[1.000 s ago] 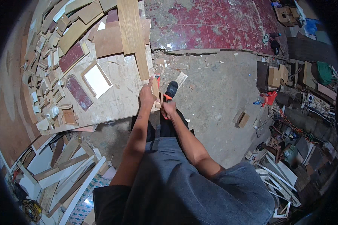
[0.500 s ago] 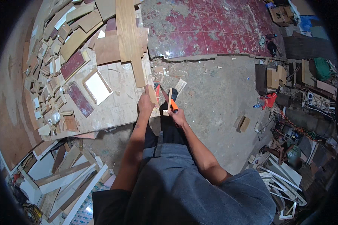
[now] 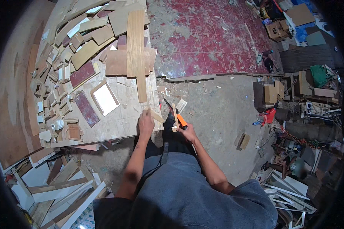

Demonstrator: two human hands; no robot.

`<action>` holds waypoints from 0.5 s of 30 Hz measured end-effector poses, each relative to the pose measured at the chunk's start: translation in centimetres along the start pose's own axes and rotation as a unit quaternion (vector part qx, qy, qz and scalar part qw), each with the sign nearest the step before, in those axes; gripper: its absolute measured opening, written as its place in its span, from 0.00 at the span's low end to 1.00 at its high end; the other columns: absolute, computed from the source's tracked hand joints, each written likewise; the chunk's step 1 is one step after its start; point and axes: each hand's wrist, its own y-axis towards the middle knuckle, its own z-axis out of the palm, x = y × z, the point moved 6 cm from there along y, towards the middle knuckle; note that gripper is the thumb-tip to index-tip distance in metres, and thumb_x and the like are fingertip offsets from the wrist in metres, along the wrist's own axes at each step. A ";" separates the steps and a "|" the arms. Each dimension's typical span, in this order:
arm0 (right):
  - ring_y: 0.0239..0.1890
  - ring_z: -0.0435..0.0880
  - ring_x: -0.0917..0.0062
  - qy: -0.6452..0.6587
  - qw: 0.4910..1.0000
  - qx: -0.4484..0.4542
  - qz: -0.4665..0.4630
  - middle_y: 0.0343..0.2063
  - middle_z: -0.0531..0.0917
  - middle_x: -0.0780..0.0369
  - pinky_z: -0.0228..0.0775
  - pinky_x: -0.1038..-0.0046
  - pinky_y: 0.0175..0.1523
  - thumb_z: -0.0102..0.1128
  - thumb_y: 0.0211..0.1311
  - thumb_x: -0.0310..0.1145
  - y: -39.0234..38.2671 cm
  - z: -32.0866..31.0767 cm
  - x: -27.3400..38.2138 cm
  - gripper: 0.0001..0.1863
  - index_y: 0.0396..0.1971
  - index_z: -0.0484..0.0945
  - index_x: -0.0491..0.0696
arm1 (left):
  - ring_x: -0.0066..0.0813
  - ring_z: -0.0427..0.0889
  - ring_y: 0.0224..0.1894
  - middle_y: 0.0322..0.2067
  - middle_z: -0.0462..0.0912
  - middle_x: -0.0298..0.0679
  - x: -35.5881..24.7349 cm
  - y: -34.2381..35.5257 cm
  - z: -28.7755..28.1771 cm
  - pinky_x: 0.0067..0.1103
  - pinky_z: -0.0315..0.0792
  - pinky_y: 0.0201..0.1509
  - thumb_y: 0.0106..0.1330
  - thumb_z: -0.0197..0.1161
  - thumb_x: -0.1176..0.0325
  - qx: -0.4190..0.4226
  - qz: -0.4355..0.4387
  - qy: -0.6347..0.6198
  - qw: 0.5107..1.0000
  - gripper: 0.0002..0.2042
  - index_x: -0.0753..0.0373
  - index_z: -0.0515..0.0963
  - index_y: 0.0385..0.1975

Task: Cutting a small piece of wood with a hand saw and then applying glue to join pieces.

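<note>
At the near right corner of the wooden worktable (image 3: 120, 131), my left hand (image 3: 145, 123) is closed on a short wooden piece (image 3: 156, 116), which lies slanted toward the table's right edge. My right hand (image 3: 188, 133) grips the orange handle of a handsaw (image 3: 182, 121) just right of that corner. Its dark blade (image 3: 168, 104) points up and left, apart from the short piece. A thin wooden strip (image 3: 175, 113) stands beside the handle; whether my right hand touches it I cannot tell. Beyond my left hand lies a narrow wooden strip (image 3: 141, 91) under a long board (image 3: 135, 42).
Many wood offcuts (image 3: 82, 72) cover the table's left and far parts. Scrap boards (image 3: 61, 187) are heaped below it on the left. A raised red tiled floor (image 3: 206, 42) lies ahead. Right stand cartons (image 3: 270, 93), cables and a person (image 3: 294, 168); a small wooden block (image 3: 243, 141) rests on concrete.
The short wooden piece has turned in my left hand, from nearly upright to a flatter slant, away from the narrow strip's end. The saw remains in my right hand. The whole view has shifted slightly.
</note>
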 end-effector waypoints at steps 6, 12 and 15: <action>0.33 0.78 0.82 -0.055 0.998 0.018 0.006 0.28 0.82 0.66 0.71 0.77 0.42 0.66 0.50 0.28 -1.5 -0.7 0.6 0.11 0.33 0.79 0.40 | 0.43 0.72 0.51 0.48 0.72 0.42 -0.6 -0.4 -1.0 0.32 0.74 0.50 0.54 0.68 0.70 0.006 0.152 0.076 0.985 0.23 0.58 0.77 0.53; 0.31 0.79 0.81 -0.089 0.993 0.063 -0.035 0.26 0.83 0.64 0.72 0.75 0.41 0.64 0.51 0.29 -2.7 0.6 3.5 0.10 0.33 0.79 0.39 | 0.42 0.72 0.49 0.44 0.74 0.39 2.5 -3.4 -2.0 0.35 0.73 0.50 0.53 0.70 0.67 0.054 0.024 0.070 0.996 0.19 0.55 0.81 0.48; 0.31 0.83 0.71 -0.209 0.974 0.085 -0.019 0.28 0.85 0.55 0.73 0.68 0.41 0.63 0.48 0.32 -2.2 1.2 3.4 0.15 0.37 0.82 0.42 | 0.44 0.73 0.48 0.41 0.77 0.42 1.7 -3.2 -3.1 0.38 0.73 0.50 0.54 0.69 0.64 0.021 0.032 0.073 0.997 0.17 0.57 0.82 0.44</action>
